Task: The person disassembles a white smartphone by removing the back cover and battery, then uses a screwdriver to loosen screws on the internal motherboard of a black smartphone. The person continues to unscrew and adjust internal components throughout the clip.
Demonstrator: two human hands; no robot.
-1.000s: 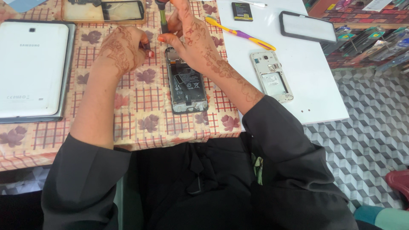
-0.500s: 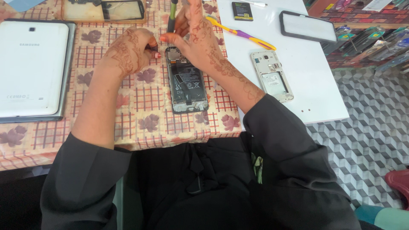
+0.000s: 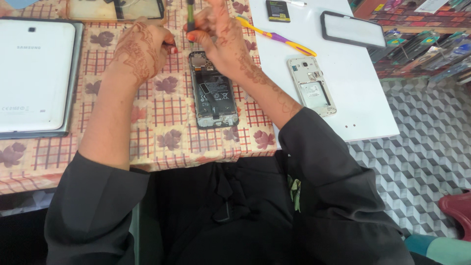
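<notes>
Open phone (image 3: 214,91), back cover off, lies face down at centre of the surface (image 3: 167,122), on a checked cloth with leaf print; its long axis runs 12 to 6 o'clock. Battery and board exposed.

Right hand (image 3: 221,37) at the phone's 12 o'clock end, fingers clamped on a thin green-handled screwdriver (image 3: 190,19), held near upright, tip down at the phone's top left corner.

Left hand (image 3: 140,49) at 9 o'clock of the phone's top end, fingers curled together, fingertips just beside the phone's edge; whether they touch it or hold anything cannot be told.

White tablet (image 3: 34,73) far out at 9 o'clock, back up. White board (image 3: 353,98) at 3 o'clock carries a white phone shell (image 3: 312,86), a yellow-purple tool (image 3: 277,37), a small battery (image 3: 277,11) and a dark-framed screen (image 3: 352,29). Another screen frame (image 3: 140,7) at 11 o'clock.
</notes>
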